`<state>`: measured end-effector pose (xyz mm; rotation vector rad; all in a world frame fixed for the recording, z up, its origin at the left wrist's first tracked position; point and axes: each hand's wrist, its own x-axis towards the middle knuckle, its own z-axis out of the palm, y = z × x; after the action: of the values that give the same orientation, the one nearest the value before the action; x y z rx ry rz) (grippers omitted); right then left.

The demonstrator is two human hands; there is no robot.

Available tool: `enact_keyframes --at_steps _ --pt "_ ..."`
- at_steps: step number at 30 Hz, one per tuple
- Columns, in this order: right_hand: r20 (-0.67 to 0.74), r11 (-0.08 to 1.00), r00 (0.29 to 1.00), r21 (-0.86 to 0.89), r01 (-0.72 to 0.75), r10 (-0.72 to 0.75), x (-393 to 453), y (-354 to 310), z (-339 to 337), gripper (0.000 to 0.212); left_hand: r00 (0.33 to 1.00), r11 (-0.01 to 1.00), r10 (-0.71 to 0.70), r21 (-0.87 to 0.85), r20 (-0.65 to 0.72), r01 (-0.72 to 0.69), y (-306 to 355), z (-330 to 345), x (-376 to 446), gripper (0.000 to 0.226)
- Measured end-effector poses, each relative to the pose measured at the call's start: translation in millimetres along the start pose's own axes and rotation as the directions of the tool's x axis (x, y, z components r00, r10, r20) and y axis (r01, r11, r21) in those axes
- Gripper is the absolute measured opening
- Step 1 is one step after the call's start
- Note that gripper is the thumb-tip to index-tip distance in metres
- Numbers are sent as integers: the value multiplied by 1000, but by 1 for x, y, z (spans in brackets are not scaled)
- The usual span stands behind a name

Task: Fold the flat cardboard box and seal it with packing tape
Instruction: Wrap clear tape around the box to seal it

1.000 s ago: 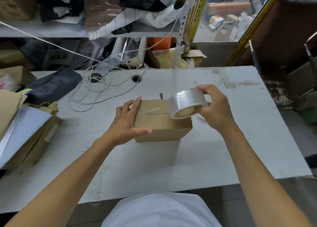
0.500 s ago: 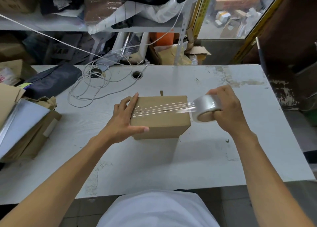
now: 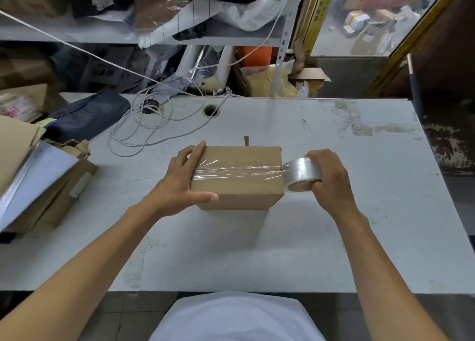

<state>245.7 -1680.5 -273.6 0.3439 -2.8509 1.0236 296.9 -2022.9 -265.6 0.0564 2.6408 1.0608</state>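
Note:
A small brown cardboard box (image 3: 239,186) stands folded in the middle of the white table (image 3: 257,250). A strip of clear tape (image 3: 236,172) runs across its top seam from left to right. My left hand (image 3: 185,183) grips the box's left end, fingers on top over the tape's start, thumb on the front face. My right hand (image 3: 327,178) holds the roll of clear packing tape (image 3: 300,174) against the box's upper right edge, the strip still joined to the roll.
A loose grey cable (image 3: 144,132) coils on the table behind the box, next to a cable hole (image 3: 211,110). A dark bag (image 3: 90,114) and stacked flat cardboard with plastic sleeves (image 3: 33,171) crowd the left side. Cluttered shelving (image 3: 154,37) stands behind.
My right hand has pulled the roll from above the box's middle rightwards and down to its right edge, laying the tape flat along the seam. My left hand has stayed on the box.

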Motion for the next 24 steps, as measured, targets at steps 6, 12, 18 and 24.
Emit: enact_keyframes --at_steps 6,12,18,24 --pt "-5 1000 1000 19 15 -15 -3 11 12 56 1000 1000 8 1 -19 -8 -1 2 1 121" --pt "145 996 989 85 6 -18 -3 11 3 51 1000 1000 10 12 12 -10 1 0 3 122" --pt "340 998 938 -2 -67 64 12 -15 -7 63 992 997 -68 -51 -108 63 20 11 10 86" --pt "254 963 949 -238 -126 187 15 -31 11 53 964 985 -103 113 -246 134 30 19 12 55"
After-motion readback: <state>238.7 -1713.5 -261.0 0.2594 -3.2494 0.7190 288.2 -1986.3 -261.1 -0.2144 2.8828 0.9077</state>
